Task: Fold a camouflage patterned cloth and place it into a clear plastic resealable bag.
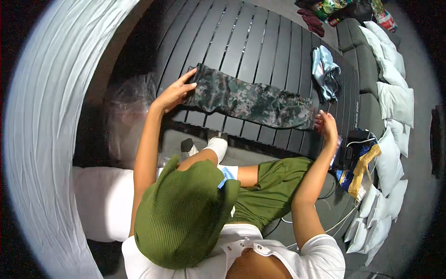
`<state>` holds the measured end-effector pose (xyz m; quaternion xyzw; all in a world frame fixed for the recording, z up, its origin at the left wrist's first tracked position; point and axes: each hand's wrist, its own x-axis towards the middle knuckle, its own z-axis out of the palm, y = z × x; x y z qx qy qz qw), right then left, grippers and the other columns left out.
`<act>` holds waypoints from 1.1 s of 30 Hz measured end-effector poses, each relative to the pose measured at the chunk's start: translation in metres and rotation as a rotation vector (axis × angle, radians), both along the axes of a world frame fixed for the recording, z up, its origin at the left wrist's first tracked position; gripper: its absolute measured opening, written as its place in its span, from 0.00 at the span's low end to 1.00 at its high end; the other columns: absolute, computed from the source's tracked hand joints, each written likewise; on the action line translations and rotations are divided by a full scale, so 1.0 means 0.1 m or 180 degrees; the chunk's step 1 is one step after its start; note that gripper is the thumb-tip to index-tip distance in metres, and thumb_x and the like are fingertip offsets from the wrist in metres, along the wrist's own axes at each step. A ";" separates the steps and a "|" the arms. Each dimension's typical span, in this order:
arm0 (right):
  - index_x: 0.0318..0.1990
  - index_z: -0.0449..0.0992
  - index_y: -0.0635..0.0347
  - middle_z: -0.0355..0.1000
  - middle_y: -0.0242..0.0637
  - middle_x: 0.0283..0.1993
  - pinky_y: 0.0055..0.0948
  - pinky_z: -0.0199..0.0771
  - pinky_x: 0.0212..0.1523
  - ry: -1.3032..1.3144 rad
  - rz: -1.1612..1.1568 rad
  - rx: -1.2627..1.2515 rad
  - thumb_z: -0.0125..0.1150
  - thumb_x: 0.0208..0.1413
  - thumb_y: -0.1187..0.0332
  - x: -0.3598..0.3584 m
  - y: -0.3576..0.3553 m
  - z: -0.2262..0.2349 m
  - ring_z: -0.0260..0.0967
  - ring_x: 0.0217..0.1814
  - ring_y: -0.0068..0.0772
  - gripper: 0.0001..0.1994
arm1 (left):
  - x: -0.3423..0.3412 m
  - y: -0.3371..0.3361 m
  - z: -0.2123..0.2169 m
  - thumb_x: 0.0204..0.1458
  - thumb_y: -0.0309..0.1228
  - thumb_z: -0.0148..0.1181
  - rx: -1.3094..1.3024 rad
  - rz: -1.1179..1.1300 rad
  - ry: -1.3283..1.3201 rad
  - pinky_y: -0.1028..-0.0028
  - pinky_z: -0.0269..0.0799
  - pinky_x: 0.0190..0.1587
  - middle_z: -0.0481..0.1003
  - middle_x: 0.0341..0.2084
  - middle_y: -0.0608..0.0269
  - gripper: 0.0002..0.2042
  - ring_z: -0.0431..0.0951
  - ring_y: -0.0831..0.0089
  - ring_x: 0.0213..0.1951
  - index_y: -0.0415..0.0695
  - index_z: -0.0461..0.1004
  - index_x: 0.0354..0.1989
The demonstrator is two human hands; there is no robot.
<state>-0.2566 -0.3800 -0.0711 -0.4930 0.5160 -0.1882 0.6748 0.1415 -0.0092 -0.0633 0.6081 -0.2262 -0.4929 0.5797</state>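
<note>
A long dark camouflage garment (248, 98), folded into a narrow strip, lies across a black slatted table (232, 30). Its exact kind does not show. My left hand (174, 94) is at its left end, with the thumb and forefinger on the corner and the other fingers partly hidden at the edge. At the opposite end, my right hand (327, 125) has its bent fingers closed at the fabric's edge. Between the hands the cloth is stretched out, with some wrinkles.
A light-blue and dark bundle of cloth (326, 72) rests on the table's right side. Beyond it stand a grey seat (367, 69) and white pillows (395, 102). Cables (341, 221) and a blue-yellow package (364, 169) lie to the right. A pale curtain (42, 139) hangs at left.
</note>
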 end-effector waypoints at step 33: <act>0.33 0.74 0.65 0.72 0.50 0.34 0.35 0.68 0.41 0.1846 0.0294 -0.1977 0.55 0.45 0.45 0.03 0.83 0.15 0.71 0.38 0.44 0.26 | -0.05 0.35 0.00 0.49 0.55 0.48 0.1657 -0.0006 0.0032 0.77 0.69 0.20 0.64 0.14 0.72 0.22 0.67 0.79 0.14 0.46 0.67 0.27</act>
